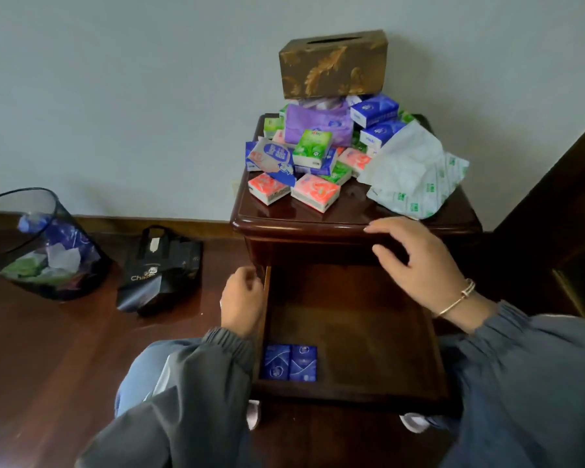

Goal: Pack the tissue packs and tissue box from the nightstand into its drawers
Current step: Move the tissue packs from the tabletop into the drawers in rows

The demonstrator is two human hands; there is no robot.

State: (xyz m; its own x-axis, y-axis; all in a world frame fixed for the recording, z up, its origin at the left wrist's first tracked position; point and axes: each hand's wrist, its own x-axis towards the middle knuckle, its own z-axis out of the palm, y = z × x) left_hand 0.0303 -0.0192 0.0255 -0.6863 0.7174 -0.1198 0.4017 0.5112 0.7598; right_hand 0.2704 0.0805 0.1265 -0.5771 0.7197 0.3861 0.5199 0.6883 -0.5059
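Observation:
A dark wooden nightstand (352, 221) carries a heap of small tissue packs (313, 150) in green, pink, blue and purple wrappers. A brown leaf-patterned tissue box (333, 64) sits on top of the heap. A drawer (352, 332) stands pulled out below, with two blue tissue packs (290, 362) lying side by side in its front left corner. My left hand (242, 300) hovers at the drawer's left edge, fingers loosely curled, holding nothing. My right hand (416, 261) is spread above the drawer's back, just under the nightstand's front edge, also holding nothing.
A crumpled white and green plastic bag (416, 173) lies on the nightstand's right side. On the wooden floor to the left stand a dark mesh waste bin (38, 244) with wrappers inside and a black shopping bag (161, 268). Dark furniture rises at the right.

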